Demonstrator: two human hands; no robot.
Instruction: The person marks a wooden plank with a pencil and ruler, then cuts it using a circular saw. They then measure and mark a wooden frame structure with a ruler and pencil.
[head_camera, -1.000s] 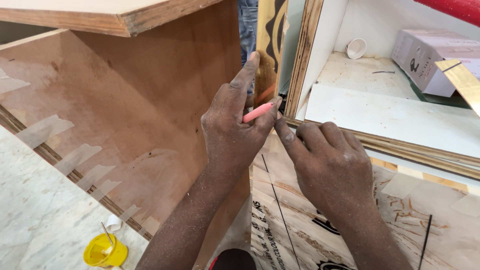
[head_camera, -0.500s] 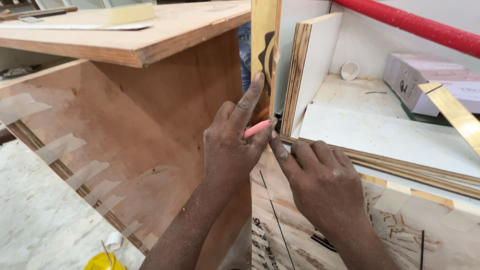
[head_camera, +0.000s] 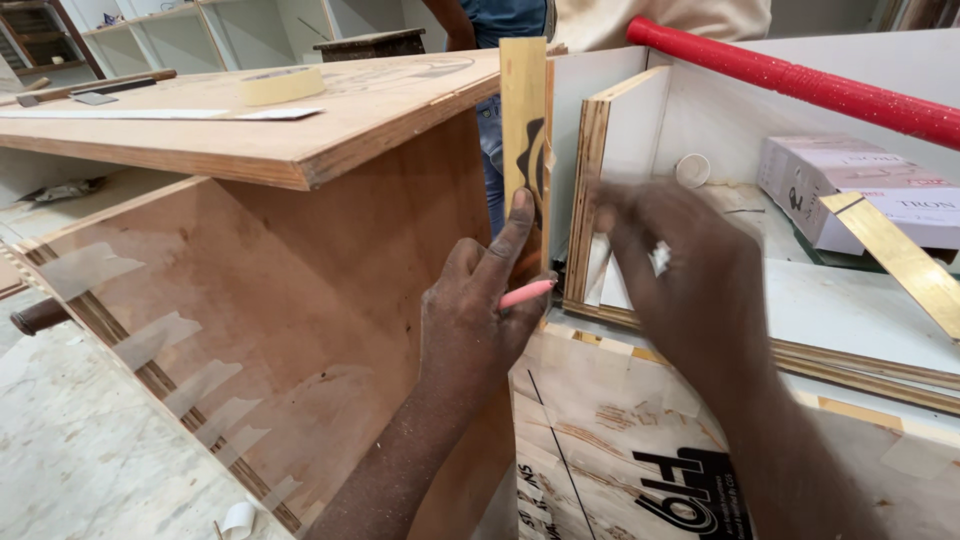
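Left hand pinches pink pencil, forefinger pressed on upright plywood strip | right hand blurred (grip cannot be told) beside white-faced panel | strip stands against cabinet side; no pencil mark visible yet, marking judged outstanding.

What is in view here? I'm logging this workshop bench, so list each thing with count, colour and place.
plywood strip: one, tan, upright at centre, left index finger on it
pencil: one, pink, in left hand
plywood cabinet: one, brown, left, taped edges
tape roll: one, beige, on cabinet top
red tube: one, upper right
cardboard box: one, white, right
gold strip: one, right
paper cup: one, white, behind right hand
left hand: holds pencil
right hand: blurred, fingers spread, empty
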